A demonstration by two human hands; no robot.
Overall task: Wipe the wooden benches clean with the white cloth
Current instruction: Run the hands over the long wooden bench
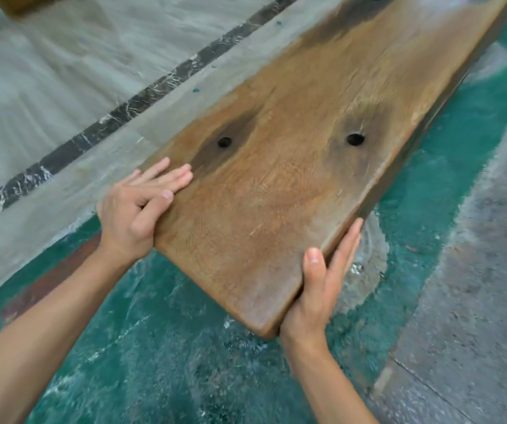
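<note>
A long brown wooden bench (292, 166) runs from the near centre up to the top right, with two dark round holes near its close end. My left hand (136, 206) grips the bench's near left corner, fingers flat on the top and thumb along the edge. My right hand (319, 286) holds the near right corner, thumb on top and fingers pressed along the side. No white cloth is in view.
Worn green painted floor (169, 347) lies under and beside the bench. Grey stone tiles with a dark marble strip (117, 114) lie to the left, bare grey concrete (475, 270) to the right. A corner of another wooden piece (22, 3) shows at top left.
</note>
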